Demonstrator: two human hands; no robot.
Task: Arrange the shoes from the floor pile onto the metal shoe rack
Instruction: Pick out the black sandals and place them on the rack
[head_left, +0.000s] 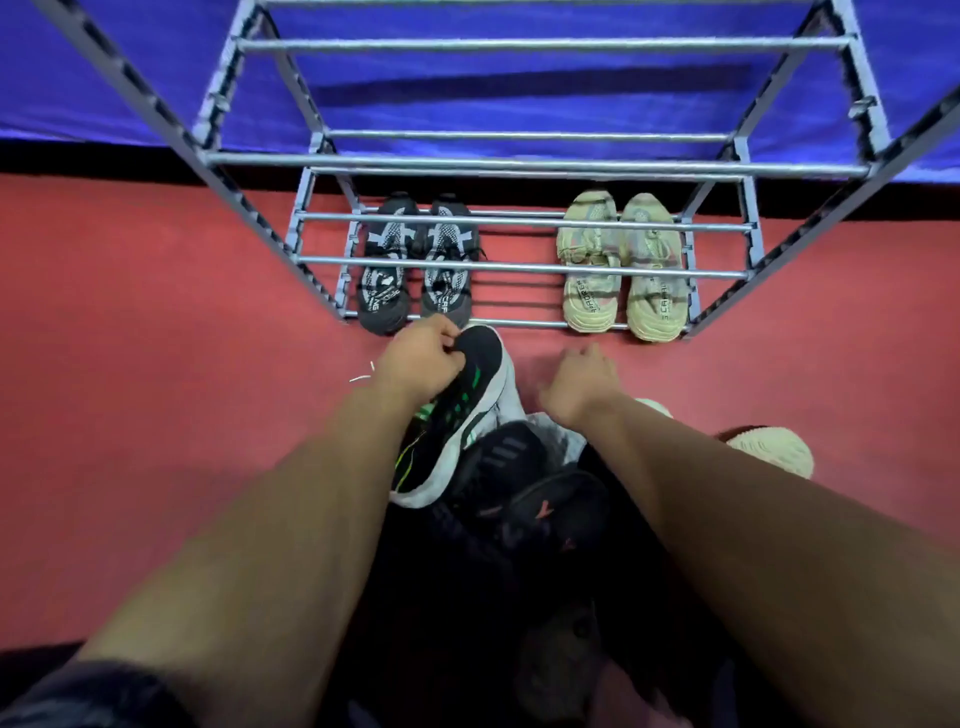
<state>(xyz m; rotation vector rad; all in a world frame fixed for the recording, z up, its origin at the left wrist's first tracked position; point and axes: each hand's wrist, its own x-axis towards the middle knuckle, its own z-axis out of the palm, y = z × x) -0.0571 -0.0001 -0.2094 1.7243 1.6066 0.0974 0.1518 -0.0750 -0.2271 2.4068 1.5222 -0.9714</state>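
The metal shoe rack (524, 267) stands ahead on the red floor. On its lowest tier sits a black-and-white pair of shoes (415, 265) at the left and a beige pair (621, 265) at the right. My left hand (423, 358) grips a black sneaker with green stripes and a white sole (467, 410), held just in front of the rack. My right hand (579, 382) hovers with fingers spread, holding nothing, above the floor pile of dark shoes (524, 488) between my arms.
A cream and red shoe (769, 449) lies on the floor to the right of my right arm. Blue fabric (519, 98) hangs behind the rack. The rack's upper tiers (540, 44) carry no shoes. A small white scrap (361, 378) lies left of my left hand.
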